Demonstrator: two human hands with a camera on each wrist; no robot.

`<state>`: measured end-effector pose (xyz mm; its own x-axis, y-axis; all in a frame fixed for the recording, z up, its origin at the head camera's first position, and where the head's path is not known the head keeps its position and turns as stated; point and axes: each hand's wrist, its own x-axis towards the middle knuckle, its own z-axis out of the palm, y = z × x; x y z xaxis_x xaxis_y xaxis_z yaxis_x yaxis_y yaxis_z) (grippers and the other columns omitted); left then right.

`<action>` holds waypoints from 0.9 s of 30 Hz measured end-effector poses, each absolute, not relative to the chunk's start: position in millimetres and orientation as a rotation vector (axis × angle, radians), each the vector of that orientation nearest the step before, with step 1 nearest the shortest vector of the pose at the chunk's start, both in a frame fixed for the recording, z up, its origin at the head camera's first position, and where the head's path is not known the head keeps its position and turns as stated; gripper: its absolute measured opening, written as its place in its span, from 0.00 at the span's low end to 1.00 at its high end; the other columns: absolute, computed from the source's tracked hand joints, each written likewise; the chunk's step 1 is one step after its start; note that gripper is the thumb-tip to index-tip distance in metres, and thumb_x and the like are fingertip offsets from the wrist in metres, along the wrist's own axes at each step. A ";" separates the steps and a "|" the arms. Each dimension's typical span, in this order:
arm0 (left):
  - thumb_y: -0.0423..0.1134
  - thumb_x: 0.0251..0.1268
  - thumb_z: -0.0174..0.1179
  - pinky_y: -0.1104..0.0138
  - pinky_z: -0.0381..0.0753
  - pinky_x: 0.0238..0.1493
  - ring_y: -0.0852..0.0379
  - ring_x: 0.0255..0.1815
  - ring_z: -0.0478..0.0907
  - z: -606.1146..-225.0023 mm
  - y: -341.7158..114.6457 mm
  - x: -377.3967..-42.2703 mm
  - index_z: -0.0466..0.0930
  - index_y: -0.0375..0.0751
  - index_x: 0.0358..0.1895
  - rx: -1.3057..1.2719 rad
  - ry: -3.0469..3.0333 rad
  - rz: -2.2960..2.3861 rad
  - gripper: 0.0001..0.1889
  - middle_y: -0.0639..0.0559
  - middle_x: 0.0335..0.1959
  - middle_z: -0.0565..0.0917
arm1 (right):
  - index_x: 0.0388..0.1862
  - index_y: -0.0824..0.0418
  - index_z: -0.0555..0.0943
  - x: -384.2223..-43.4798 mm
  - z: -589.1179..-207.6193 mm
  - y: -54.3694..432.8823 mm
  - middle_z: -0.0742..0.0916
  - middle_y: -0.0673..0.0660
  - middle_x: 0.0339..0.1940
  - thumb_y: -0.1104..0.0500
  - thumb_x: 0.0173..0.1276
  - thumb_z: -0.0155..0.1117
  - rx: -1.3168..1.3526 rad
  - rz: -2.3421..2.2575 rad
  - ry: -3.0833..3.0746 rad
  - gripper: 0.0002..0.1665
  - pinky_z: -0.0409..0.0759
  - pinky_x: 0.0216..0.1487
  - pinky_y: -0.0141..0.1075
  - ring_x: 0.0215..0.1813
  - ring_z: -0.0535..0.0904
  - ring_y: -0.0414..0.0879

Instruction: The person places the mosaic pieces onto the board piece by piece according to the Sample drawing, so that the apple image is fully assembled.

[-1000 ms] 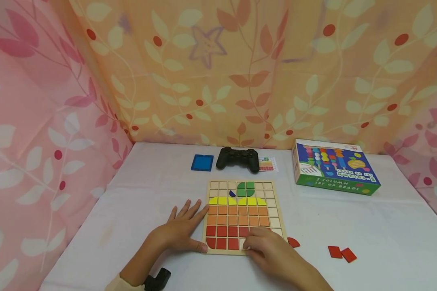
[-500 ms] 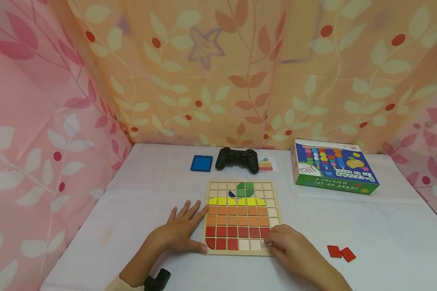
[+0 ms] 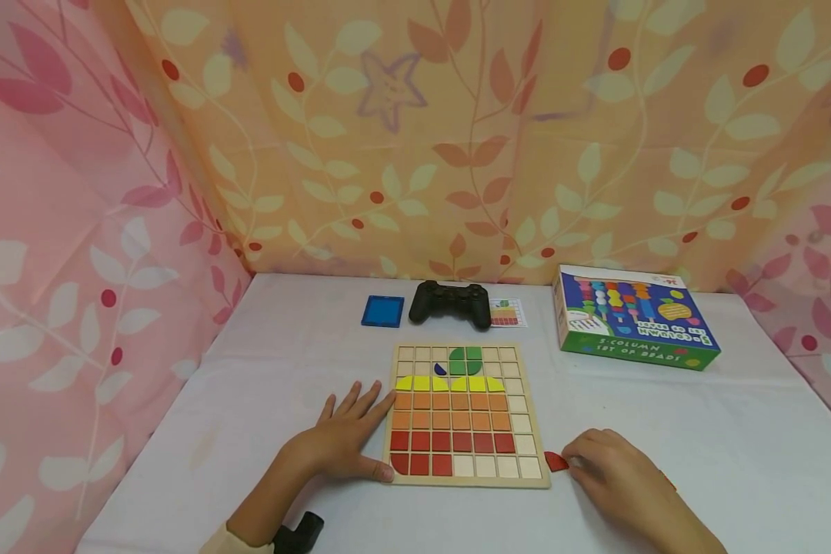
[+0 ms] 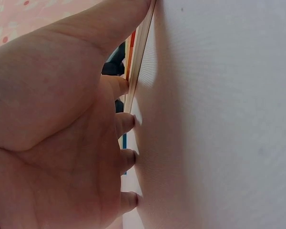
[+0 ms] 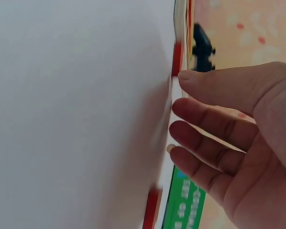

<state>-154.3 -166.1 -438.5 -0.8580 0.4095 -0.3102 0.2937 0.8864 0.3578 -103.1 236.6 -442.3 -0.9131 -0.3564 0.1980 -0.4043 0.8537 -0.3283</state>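
Observation:
A wooden grid board (image 3: pixel 543 481) lies on the table, partly filled with coloured tiles. Six red tiles (image 3: pixel 462 442) form one row; three more sit at the left of the bottom row. My left hand (image 3: pixel 339 444) lies spread on the table, thumb and index fingertip at the board's left edge. Just off the board's lower right corner is a red quarter-round tile (image 3: pixel 556 462). My right hand (image 3: pixel 612 473) is right beside it, thumb tip close to it in the right wrist view, fingers loosely bent with nothing between them. Another red tile (image 5: pixel 152 210) appears blurred below those fingers.
Behind the board are a blue square tray (image 3: pixel 383 312), a black game controller (image 3: pixel 450 304) and a small pattern card (image 3: pixel 508 313) partly covered by it. A boxed bead set (image 3: pixel 637 315) stands at the back right. Patterned curtains enclose the table's back and sides.
My right hand has moved right, from over the bottom row to beyond the board's right edge. The bottom-row squares it covered now show bare. The left hand stays put.

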 end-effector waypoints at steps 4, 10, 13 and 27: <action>0.75 0.41 0.68 0.36 0.34 0.72 0.40 0.81 0.34 -437.3 -166.1 -154.3 0.50 0.57 0.82 0.517 2.673 0.417 0.62 0.49 0.82 0.47 | 0.38 0.50 0.87 -101.1 -437.6 248.3 0.84 0.42 0.39 0.60 0.55 0.80 0.396 0.563 -3.071 0.12 0.82 0.51 0.50 0.44 0.79 0.44; 0.75 0.41 0.68 0.36 0.34 0.72 0.40 0.81 0.34 -435.7 -165.6 -153.4 0.50 0.57 0.82 0.511 2.672 0.416 0.62 0.48 0.82 0.47 | 0.45 0.59 0.87 -102.4 -435.2 265.2 0.84 0.54 0.41 0.51 0.54 0.81 0.130 0.527 -3.253 0.22 0.83 0.47 0.56 0.40 0.76 0.50; 0.75 0.41 0.68 0.36 0.34 0.72 0.40 0.81 0.34 -437.5 -165.8 -154.1 0.50 0.57 0.82 0.509 2.673 0.414 0.63 0.48 0.82 0.47 | 0.47 0.62 0.85 -102.7 -436.9 273.0 0.83 0.58 0.40 0.50 0.54 0.81 0.027 0.474 -3.289 0.26 0.83 0.46 0.58 0.39 0.76 0.52; 0.75 0.43 0.68 0.36 0.33 0.72 0.40 0.81 0.33 -435.7 -165.7 -153.8 0.49 0.58 0.82 0.510 2.658 0.427 0.62 0.49 0.83 0.46 | 0.44 0.70 0.80 -97.6 -432.6 280.3 0.78 0.59 0.31 0.53 0.57 0.79 -0.167 0.468 -3.351 0.26 0.82 0.38 0.53 0.33 0.73 0.52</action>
<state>-153.8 -165.7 -435.7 -0.8540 0.4073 -0.3236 0.2856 0.8870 0.3629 -97.6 280.3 -432.6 -0.9650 0.0621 -0.2547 0.1295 0.9576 -0.2573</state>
